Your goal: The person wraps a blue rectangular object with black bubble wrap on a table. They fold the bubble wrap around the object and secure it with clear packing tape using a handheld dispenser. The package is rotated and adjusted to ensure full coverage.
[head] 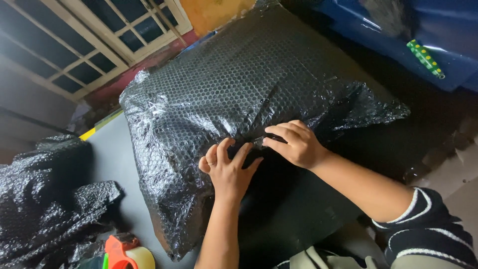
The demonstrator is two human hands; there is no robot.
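A large bundle wrapped in black bubble wrap (224, 84) lies on a grey table (112, 159) and fills the middle of the view. My left hand (228, 167) presses flat on the wrap's lower edge with its fingers spread, and a ring shows on one finger. My right hand (294, 142) sits just to the right of it, fingers curled and pinching a fold of the wrap where the edges gather. The two hands almost touch. The near underside of the bundle is in dark shadow.
A loose heap of black bubble wrap (45, 199) lies at the left. A red tape dispenser with a pale tape roll (127, 253) sits at the bottom edge. A white-framed window (94, 35) is at the top left, blue sheeting (398, 25) with a green dotted stick (424, 58) at the top right.
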